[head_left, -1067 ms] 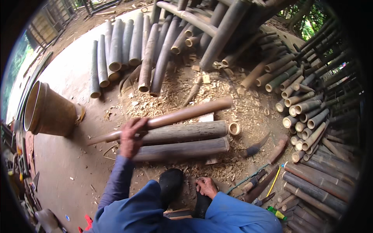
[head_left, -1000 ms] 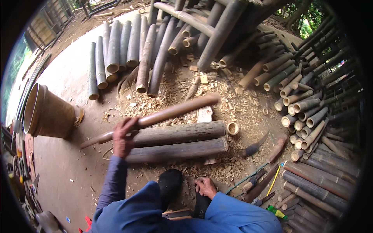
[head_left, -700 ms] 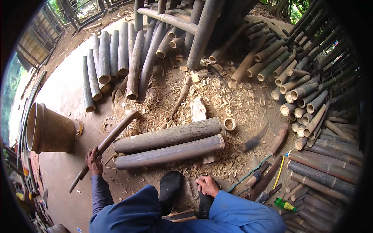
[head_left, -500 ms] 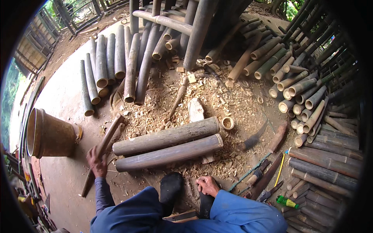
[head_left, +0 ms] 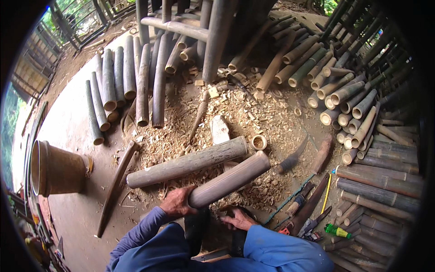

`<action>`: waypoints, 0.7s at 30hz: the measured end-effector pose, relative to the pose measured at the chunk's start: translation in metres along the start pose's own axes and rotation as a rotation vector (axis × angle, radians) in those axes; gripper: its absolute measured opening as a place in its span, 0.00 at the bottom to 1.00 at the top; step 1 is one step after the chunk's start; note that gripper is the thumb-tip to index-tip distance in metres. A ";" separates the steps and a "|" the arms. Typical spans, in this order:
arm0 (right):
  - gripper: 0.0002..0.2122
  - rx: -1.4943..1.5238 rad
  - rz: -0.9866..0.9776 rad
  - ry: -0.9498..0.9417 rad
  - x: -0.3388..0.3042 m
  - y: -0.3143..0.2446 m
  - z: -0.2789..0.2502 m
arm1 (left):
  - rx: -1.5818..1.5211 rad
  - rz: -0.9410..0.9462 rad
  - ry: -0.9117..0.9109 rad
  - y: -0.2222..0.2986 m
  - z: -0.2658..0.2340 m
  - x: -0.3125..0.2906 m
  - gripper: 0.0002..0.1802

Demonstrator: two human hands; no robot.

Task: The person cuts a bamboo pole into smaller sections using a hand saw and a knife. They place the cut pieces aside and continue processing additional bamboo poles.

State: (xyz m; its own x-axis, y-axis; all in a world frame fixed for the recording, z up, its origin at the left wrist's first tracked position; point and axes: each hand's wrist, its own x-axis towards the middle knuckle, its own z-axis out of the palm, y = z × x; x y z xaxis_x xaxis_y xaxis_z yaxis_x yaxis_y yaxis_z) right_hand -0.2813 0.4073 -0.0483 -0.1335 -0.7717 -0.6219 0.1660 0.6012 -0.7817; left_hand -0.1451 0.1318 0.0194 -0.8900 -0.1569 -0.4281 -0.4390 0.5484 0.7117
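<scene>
A brown bucket [head_left: 63,170] sits at the left, with a slatted wall [head_left: 35,68] farther off. At the lower right, a green bottle [head_left: 337,230] lies near a thin yellow strip [head_left: 327,194] and a blue-green cord [head_left: 290,198], and green foliage [head_left: 331,6] shows at the upper right.

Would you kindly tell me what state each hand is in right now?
Left hand: closed on the near end of a thick, grey-brown, cylindrical bamboo tube.
Right hand: partly open, nothing visibly held.
</scene>
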 end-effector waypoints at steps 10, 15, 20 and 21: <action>0.26 1.041 -0.250 0.268 -0.009 -0.042 -0.031 | 0.388 0.120 0.382 0.020 -0.029 0.068 0.58; 0.25 1.128 -0.232 0.292 -0.033 -0.048 -0.051 | 0.485 -0.095 0.398 -0.049 -0.037 0.066 0.46; 0.27 0.991 -0.270 0.451 -0.040 -0.043 -0.045 | -0.374 -0.202 -0.088 -0.068 -0.054 0.041 0.48; 0.27 0.960 -0.274 0.457 -0.041 -0.040 -0.045 | -0.534 -0.331 -0.112 -0.066 -0.052 0.030 0.50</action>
State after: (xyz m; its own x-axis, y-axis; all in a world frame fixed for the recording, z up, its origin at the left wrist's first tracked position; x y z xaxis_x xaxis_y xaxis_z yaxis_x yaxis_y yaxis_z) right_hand -0.3261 0.4240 0.0062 -0.5986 -0.5856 -0.5466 0.7404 -0.1440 -0.6566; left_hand -0.1494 0.0481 -0.0119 -0.6911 -0.1452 -0.7080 -0.7152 -0.0037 0.6989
